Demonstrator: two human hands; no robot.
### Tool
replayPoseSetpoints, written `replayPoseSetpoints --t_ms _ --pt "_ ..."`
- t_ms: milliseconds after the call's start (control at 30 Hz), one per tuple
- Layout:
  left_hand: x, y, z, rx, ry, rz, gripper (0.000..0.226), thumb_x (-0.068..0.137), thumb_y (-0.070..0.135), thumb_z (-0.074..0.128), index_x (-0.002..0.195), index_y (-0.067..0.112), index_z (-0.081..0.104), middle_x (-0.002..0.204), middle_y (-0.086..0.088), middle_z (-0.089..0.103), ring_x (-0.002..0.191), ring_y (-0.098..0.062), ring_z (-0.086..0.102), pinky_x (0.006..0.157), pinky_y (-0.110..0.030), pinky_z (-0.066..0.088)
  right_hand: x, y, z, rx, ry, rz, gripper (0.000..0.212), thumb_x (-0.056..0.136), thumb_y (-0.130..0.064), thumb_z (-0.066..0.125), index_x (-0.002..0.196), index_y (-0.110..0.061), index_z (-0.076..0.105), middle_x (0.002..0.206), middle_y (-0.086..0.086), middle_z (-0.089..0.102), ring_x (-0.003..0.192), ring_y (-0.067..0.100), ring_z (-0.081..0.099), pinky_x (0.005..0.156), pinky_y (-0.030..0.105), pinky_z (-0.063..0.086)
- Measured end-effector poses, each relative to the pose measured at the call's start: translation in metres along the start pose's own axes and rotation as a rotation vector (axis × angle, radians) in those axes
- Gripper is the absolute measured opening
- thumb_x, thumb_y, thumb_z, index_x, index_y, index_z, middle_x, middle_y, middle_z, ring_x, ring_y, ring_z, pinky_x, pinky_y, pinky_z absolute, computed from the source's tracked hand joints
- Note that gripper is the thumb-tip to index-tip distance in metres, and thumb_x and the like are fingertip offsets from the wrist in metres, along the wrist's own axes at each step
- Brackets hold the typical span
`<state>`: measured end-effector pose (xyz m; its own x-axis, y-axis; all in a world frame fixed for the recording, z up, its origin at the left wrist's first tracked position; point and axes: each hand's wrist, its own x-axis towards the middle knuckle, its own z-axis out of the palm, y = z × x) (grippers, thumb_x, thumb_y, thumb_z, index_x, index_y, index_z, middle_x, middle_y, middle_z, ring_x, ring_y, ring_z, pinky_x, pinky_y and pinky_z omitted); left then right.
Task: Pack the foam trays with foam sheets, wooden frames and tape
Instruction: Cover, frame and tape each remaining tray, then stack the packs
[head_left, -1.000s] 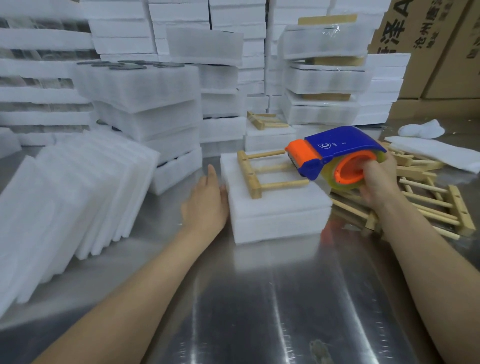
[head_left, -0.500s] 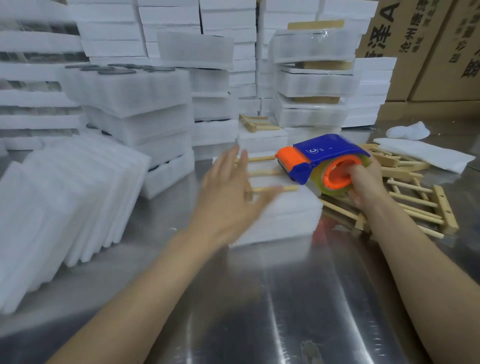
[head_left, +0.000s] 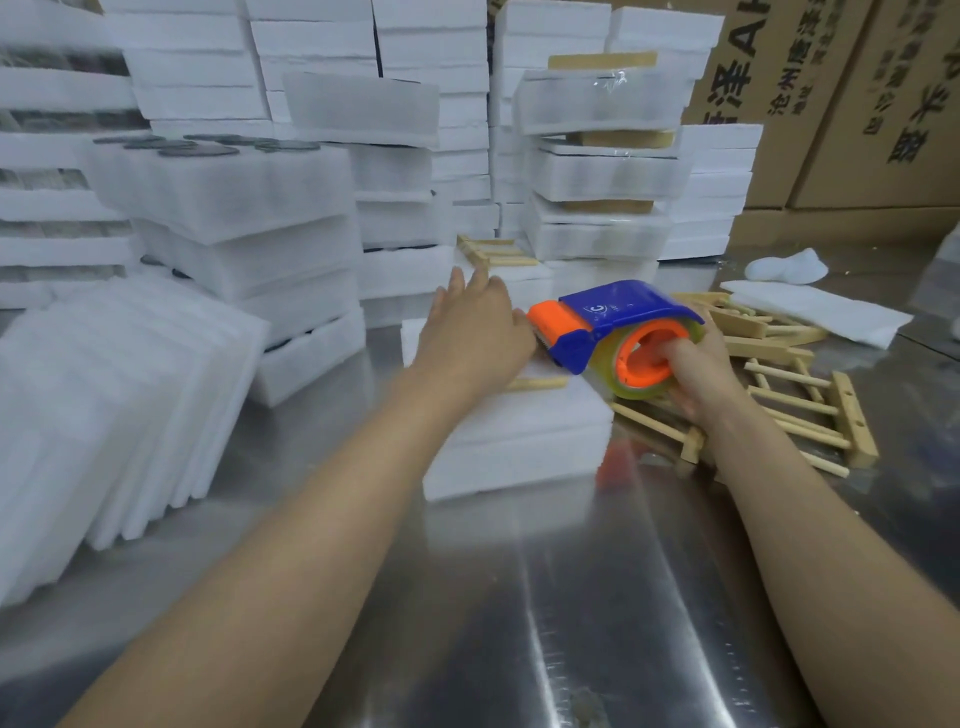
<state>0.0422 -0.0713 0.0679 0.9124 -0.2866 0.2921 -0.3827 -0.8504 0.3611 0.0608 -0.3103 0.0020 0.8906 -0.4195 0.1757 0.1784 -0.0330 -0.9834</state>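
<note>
Blue-and-orange tape dispenser (head_left: 618, 327), gripped in the right hand (head_left: 696, 374), is hovering at three o'clock of the foam stack (head_left: 519, 447) and wooden frame (head_left: 535, 383) that the spread left hand (head_left: 475, 332) is resting on, so taping looks not yet begun.

Circled "C" on tape dispenser (head_left: 623, 312); "沧州" on cardboard box (head_left: 810, 171)
</note>
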Motion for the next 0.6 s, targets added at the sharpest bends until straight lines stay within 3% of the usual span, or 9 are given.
replayPoseSetpoints --t_ms 67,167,267,400,500,533,600 --pt "0.013 0.010 0.013 0.078 -0.092 -0.086 0.049 0.098 0.019 0.031 0.142 -0.002 0.032 0.157 -0.012 0.021 0.148 -0.029 0.004 0.120 -0.045 0.007 0.001 0.000 -0.003 -0.025 -0.041 -0.001 0.042 0.082 0.005 0.060 0.100 -0.033 0.060 0.093 -0.002 0.069 0.097 0.020 0.066 0.080 0.034 0.054" --pt "0.016 0.012 0.038 0.347 -0.186 -0.133 0.059 0.100 0.031 0.025 0.152 0.004 0.014 0.161 -0.009 0.010 0.149 -0.028 0.003 0.119 -0.049 0.003 0.004 0.000 -0.010 -0.091 -0.108 -0.006 0.048 0.081 0.008 0.060 0.112 -0.029 0.057 0.100 0.000 0.068 0.100 0.019 0.065 0.074 0.029 0.053" --pt "0.016 0.010 0.042 0.381 -0.196 -0.156 0.063 0.100 0.035 0.022 0.154 0.007 0.006 0.162 -0.007 0.003 0.149 -0.027 0.001 0.119 -0.050 -0.001 0.007 -0.004 -0.017 -0.156 -0.190 -0.031 0.058 0.079 0.010 0.063 0.123 -0.026 0.055 0.099 -0.003 0.069 0.095 0.015 0.067 0.064 0.020 0.054" --pt "0.017 0.008 0.040 0.366 -0.226 -0.147 0.061 0.101 0.034 0.018 0.154 0.008 0.002 0.163 -0.005 -0.001 0.149 -0.025 -0.002 0.120 -0.047 -0.003 0.015 -0.014 -0.038 -0.333 -0.319 -0.131 0.090 0.072 0.012 0.068 0.136 -0.047 0.043 0.105 -0.014 0.068 0.084 0.005 0.068 0.062 0.019 0.053" --pt "0.019 0.005 0.040 0.366 -0.239 -0.152 0.059 0.102 0.034 0.014 0.154 0.009 0.001 0.163 -0.004 -0.003 0.149 -0.024 -0.003 0.120 -0.046 -0.004 0.023 -0.022 -0.060 -0.437 -0.287 -0.159 0.095 0.072 0.009 0.068 0.135 -0.056 0.039 0.099 -0.012 0.070 0.068 0.002 0.067 0.052 0.016 0.050" --pt "0.020 0.005 0.039 0.365 -0.247 -0.153 0.058 0.102 0.033 0.012 0.153 0.008 0.000 0.163 -0.003 -0.004 0.149 -0.024 -0.003 0.120 -0.046 -0.004 0.025 -0.023 -0.069 -0.425 -0.223 -0.158 0.093 0.074 0.009 0.067 0.137 -0.054 0.038 0.104 -0.008 0.069 0.074 0.004 0.069 0.055 0.020 0.054" --pt "0.020 0.005 0.039 0.366 -0.261 -0.159 0.058 0.103 0.032 0.011 0.153 0.008 -0.001 0.162 -0.003 -0.006 0.149 -0.023 -0.004 0.120 -0.045 -0.005 0.026 -0.018 -0.086 -0.395 -0.081 -0.158 0.085 0.079 0.010 0.064 0.141 -0.043 0.040 0.122 -0.001 0.063 0.100 0.012 0.066 0.078 0.035 0.058"
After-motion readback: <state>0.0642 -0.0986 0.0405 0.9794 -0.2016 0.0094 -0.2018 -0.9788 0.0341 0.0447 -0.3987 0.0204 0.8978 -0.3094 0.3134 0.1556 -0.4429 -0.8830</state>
